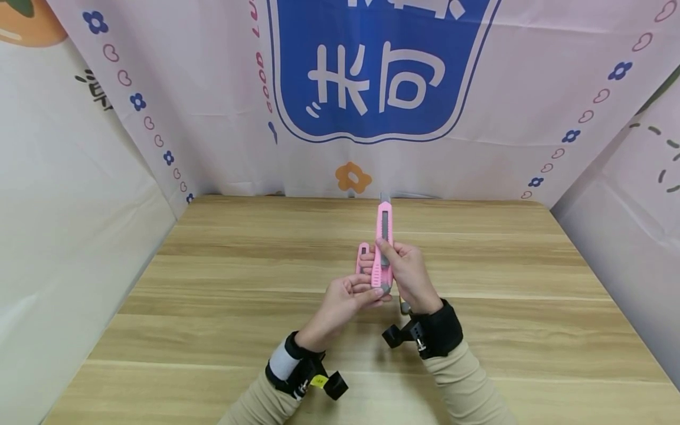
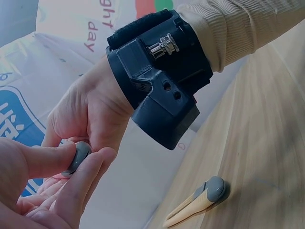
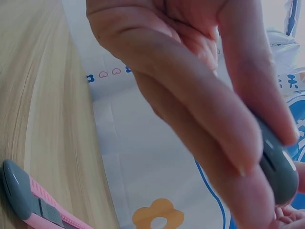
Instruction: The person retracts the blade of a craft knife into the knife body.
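Note:
A pink utility knife (image 1: 385, 233) with a dark slot points away from me, a short length of blade (image 1: 385, 197) showing at its far tip. My left hand (image 1: 340, 301) pinches the knife's grey end cap (image 2: 78, 157) between thumb and fingers. Farther up the handle, my right hand (image 1: 415, 276) grips the body, thumb laid over its top face. From the right wrist view, left-hand fingers (image 3: 200, 100) cover most of the handle around the grey cap. A second pink utility knife (image 3: 40, 207) lies on the table, partly hidden behind my fingers in the head view.
A tan-yellow utility knife (image 2: 195, 200) with a grey end lies on the wood-grain table (image 1: 212, 307), mostly under my right wrist in the head view. A printed cloth backdrop (image 1: 228, 141) rises at the table's far edge, with more cloth on both sides.

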Demonstrator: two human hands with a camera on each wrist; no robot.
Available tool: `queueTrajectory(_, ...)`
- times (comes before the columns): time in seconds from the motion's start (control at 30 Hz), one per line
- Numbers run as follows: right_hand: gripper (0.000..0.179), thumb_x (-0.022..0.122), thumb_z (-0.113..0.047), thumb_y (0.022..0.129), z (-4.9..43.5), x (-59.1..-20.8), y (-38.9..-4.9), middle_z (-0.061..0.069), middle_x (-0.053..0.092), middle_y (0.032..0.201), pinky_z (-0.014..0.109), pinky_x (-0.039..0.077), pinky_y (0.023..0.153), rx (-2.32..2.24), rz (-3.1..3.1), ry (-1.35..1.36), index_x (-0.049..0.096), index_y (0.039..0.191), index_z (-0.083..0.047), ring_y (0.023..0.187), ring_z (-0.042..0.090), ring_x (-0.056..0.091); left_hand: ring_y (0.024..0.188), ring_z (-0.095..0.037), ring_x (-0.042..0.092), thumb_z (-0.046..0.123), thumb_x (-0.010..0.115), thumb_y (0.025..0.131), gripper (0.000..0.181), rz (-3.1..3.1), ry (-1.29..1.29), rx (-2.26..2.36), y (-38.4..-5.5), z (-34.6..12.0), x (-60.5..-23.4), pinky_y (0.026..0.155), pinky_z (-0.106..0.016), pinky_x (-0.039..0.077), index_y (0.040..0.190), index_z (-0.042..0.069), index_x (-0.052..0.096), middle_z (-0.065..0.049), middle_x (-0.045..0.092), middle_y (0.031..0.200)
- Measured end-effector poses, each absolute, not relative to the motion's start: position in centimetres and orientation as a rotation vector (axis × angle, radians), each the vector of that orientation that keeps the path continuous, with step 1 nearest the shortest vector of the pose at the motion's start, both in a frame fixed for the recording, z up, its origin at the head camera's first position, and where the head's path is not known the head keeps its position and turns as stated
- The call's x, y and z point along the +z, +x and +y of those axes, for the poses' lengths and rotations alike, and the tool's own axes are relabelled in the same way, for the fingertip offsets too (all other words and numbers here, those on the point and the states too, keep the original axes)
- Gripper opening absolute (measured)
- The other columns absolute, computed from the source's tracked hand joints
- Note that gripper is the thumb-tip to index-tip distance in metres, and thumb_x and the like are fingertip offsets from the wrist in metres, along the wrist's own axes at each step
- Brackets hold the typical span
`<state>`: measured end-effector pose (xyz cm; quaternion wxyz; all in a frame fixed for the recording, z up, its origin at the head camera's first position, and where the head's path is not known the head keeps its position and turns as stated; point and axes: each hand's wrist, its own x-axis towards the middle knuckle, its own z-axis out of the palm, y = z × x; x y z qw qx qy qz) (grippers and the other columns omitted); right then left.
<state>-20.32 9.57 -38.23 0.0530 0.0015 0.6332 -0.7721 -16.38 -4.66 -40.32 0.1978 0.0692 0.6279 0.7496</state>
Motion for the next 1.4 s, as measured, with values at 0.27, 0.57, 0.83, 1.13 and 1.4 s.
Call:
queueTrajectory(0.27, 0.045, 0.053, -0.019, 0.099, 9.69, -38.62, -20.44, -0.009, 0.074, 0.069, 0.018, 0.061, 0.07, -2.327, 1.915, -0.007, 0.051, 0.117, 0.023, 0.071, 0.006, 0.072, 0.086, -0.011, 0.074, -0.005, 0.056, 0.091, 0.033, 1.747, 0.186, 2.097, -16.4, -4.71, -40.39, 0.089, -0.028, 0.061, 0.122, -0.015, 0.051, -0.032, 0.065, 0.114)
queueTrajectory(0.57, 0.039, 0.055, -0.014, 0.098, 9.49, -38.65, -20.51, -0.011, 0.072, 0.073, 0.015, 0.057, 0.071, -2.312, 1.979, 0.007, 0.056, 0.114, 0.021, 0.077, 0.003, 0.067, 0.085, -0.011, 0.074, -0.006, 0.055, 0.091, 0.033, 1.736, 0.192, 2.109, -16.51, -4.83, -40.48, 0.088, -0.026, 0.061, 0.123, -0.016, 0.05, -0.03, 0.066, 0.113)
queueTrajectory(0.83, 0.042, 0.054, -0.015, 0.098, 9.55, -38.76, -20.45, -0.01, 0.074, 0.074, 0.016, 0.059, 0.072, -2.327, 1.931, -0.045, 0.053, 0.116, 0.023, 0.077, 0.004, 0.07, 0.082, -0.007, 0.072, -0.005, 0.055, 0.091, 0.036, 1.741, 0.178, 2.108, -16.52, -4.86, -40.38, 0.086, -0.022, 0.061, 0.125, -0.015, 0.05, -0.033, 0.063, 0.117)
queueTrajectory(1.13, 0.041, 0.051, -0.016, 0.1, 9.68, -38.64, -20.27, -0.011, 0.074, 0.078, 0.017, 0.061, 0.075, -2.325, 1.903, -0.126, 0.051, 0.116, 0.022, 0.08, 0.005, 0.072, 0.084, -0.008, 0.073, -0.005, 0.056, 0.092, 0.037, 1.756, 0.169, 2.095, -16.53, -4.96, -40.38, 0.086, -0.021, 0.061, 0.127, -0.014, 0.051, -0.034, 0.062, 0.119)
queueTrajectory(1.4, 0.043, 0.051, -0.013, 0.1, 9.93, -38.63, -20.23, -0.008, 0.076, 0.083, 0.02, 0.062, 0.079, -2.303, 1.849, -0.196, 0.048, 0.122, 0.023, 0.082, 0.007, 0.073, 0.085, -0.008, 0.073, -0.005, 0.055, 0.092, 0.037, 1.738, 0.208, 2.09, -16.52, -5.05, -40.48, 0.086, -0.021, 0.06, 0.126, -0.016, 0.05, -0.036, 0.06, 0.12)
